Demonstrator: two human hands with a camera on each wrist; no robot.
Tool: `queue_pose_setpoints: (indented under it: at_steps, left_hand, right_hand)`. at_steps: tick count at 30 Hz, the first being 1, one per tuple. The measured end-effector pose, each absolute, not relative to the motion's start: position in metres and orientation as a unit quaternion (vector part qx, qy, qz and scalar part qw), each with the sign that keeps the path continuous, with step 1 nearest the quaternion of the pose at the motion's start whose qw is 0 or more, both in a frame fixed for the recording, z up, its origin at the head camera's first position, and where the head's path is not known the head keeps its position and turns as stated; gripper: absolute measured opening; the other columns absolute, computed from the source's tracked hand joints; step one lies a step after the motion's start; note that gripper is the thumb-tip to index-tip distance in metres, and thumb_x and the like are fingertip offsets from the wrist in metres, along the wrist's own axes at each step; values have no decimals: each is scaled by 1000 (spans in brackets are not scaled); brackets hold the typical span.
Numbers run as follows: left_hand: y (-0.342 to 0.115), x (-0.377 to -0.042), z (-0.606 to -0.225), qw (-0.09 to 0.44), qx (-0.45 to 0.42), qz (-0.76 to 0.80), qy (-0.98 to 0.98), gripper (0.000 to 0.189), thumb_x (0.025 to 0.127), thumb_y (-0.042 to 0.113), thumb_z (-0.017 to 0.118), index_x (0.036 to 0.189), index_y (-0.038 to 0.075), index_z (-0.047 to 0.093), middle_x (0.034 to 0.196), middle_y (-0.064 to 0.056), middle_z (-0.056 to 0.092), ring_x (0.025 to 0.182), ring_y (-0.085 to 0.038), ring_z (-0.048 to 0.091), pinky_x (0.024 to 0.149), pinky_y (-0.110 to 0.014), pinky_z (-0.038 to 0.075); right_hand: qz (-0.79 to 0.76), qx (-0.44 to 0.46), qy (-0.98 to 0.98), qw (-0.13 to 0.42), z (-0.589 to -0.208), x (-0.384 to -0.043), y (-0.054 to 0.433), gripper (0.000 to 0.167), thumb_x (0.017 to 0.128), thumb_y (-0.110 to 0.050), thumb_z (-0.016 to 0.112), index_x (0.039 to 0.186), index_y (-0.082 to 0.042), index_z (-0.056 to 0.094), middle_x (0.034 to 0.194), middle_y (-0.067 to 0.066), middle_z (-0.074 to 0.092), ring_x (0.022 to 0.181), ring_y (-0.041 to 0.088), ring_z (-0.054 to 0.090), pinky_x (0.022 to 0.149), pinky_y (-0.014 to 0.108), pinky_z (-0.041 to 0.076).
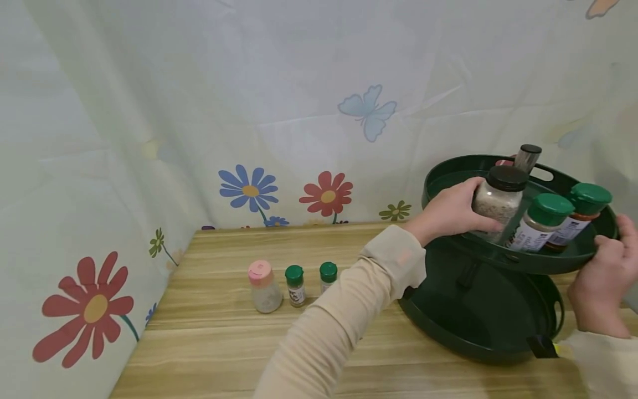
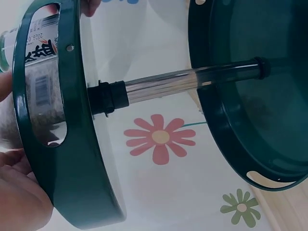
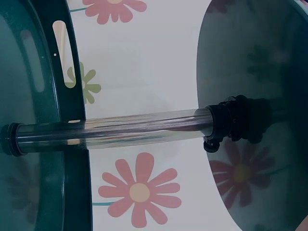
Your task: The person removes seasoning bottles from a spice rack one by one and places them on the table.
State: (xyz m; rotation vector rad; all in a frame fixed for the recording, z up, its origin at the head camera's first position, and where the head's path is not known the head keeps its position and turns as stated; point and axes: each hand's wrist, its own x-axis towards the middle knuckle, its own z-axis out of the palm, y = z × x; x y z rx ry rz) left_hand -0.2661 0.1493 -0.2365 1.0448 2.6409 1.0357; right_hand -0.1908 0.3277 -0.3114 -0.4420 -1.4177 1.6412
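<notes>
My left hand [image 1: 448, 213] grips a clear jar [image 1: 493, 208] with a black lid and grainy, pale contents, at the left side of the upper tray [image 1: 432, 185] of a dark green two-tier stand. Through the tray's handle slot, the left wrist view shows a labelled jar [image 2: 43, 91]. My right hand [image 1: 605, 277] holds the tray's right rim, thumb on top. Beside the black-lidded jar stand two green-capped spice bottles [image 1: 540, 221]. The upper tray looks tilted in the head view. Whether the gripped jar touches the tray floor is hidden.
Below is the lower tray [image 1: 478, 310], joined by a clear post [image 3: 144, 129]. The post's metallic top [image 1: 527, 159] rises behind the jars. On the wooden table [image 1: 219, 343] stand a pink-capped shaker [image 1: 266, 288] and two small green-capped bottles [image 1: 296, 287]. A flowered curtain [image 1: 279, 111] hangs behind.
</notes>
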Motion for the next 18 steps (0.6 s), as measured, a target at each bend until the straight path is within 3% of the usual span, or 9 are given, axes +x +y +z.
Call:
queue_pose_setpoints:
  at_steps: [5, 18]
  left_hand:
    - [150, -266, -237, 37, 355, 324, 876, 53, 68, 37, 73, 111, 20, 47, 94, 14, 53, 80, 3, 50, 64, -8, 39]
    - [150, -264, -239, 11, 329, 295, 897, 58, 66, 47, 72, 113, 23, 47, 94, 16, 51, 78, 3, 49, 60, -10, 38]
  right_hand:
    - [675, -173, -562, 446, -311, -190, 328, 47, 88, -8, 27, 135, -16, 33, 140, -2, 24, 121, 4, 31, 96, 10, 31]
    - [679, -160, -556, 452, -312, -191, 329, 46, 88, -8, 28, 134, -14, 33, 134, 0, 32, 117, 5, 38, 92, 9, 35]
